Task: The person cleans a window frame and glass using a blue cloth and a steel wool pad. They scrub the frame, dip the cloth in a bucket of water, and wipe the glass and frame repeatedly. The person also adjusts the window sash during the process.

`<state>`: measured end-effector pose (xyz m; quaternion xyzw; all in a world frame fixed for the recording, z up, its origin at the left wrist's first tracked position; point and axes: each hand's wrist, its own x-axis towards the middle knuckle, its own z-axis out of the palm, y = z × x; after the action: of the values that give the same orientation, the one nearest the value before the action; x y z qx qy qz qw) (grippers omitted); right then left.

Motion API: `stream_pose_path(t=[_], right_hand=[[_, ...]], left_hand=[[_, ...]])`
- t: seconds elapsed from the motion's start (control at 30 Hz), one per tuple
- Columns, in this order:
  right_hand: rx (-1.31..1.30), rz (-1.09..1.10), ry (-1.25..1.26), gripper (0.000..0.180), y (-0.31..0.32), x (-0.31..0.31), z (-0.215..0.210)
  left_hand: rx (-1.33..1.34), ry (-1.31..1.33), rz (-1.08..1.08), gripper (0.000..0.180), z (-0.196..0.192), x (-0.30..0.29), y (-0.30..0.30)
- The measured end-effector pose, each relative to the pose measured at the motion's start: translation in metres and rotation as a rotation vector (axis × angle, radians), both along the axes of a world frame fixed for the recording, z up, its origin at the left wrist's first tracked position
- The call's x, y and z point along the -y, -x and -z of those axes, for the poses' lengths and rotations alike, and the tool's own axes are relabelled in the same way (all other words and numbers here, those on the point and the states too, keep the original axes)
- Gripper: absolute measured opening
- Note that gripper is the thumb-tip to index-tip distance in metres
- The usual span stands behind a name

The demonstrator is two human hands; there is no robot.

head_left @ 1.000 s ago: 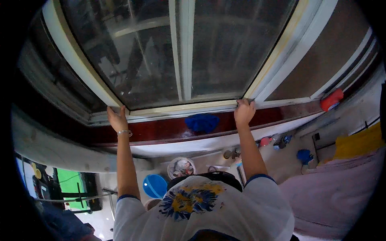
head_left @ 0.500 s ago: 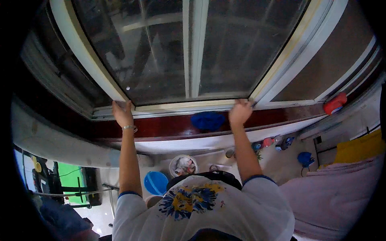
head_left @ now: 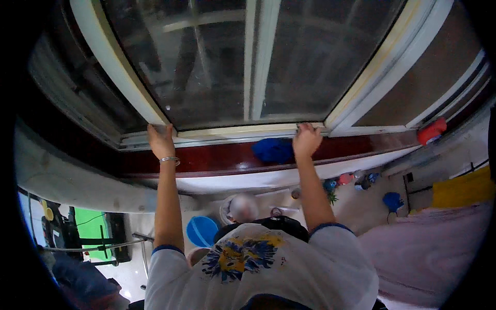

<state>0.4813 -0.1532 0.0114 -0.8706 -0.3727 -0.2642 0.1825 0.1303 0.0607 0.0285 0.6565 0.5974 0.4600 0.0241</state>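
Observation:
A glass window sash with a pale cream frame stands in front of me above a dark red sill. My left hand, a bracelet at its wrist, closes on the sash's lower left corner, thumb and fingers on either side of the upright. My right hand grips the bottom rail a little left of the lower right corner, its fingers curled over the edge. Just left of that hand, a crumpled blue cloth lies on the sill. How far the fingertips reach behind the frame is hidden.
A red object sits at the sill's right end. On the floor below are a blue basin, a whitish container and several small items. Pink fabric and a yellow cloth hang at the right; a metal rack stands left.
The view has shifted slightly, so the window sits a bit farther right. My right hand has slid slightly left along the bottom rail, away from the corner; my left hand stays at its corner.

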Motion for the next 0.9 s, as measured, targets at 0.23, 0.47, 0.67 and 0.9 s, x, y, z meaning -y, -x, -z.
stream_pose_path(t=[0.23,0.47,0.67,0.9], right_hand=[[0.091,-0.006,0.079,0.019,-0.033,0.016,0.014],[0.048,0.065,-0.04,0.02,-0.053,0.025,0.014],[-0.044,-0.41,-0.028,0.022,0.045,-0.015,-0.022],[-0.173,-0.861,-0.011,0.048,0.165,-0.051,0.012]], left_hand=[[0.017,0.09,-0.005,0.077,0.001,-0.005,0.003],[0.0,0.0,-0.018,0.075,0.004,-0.007,0.0],[0.053,0.014,0.02,0.076,-0.003,0.002,0.009],[-0.018,-0.115,0.385,0.054,0.045,0.102,-0.023]])
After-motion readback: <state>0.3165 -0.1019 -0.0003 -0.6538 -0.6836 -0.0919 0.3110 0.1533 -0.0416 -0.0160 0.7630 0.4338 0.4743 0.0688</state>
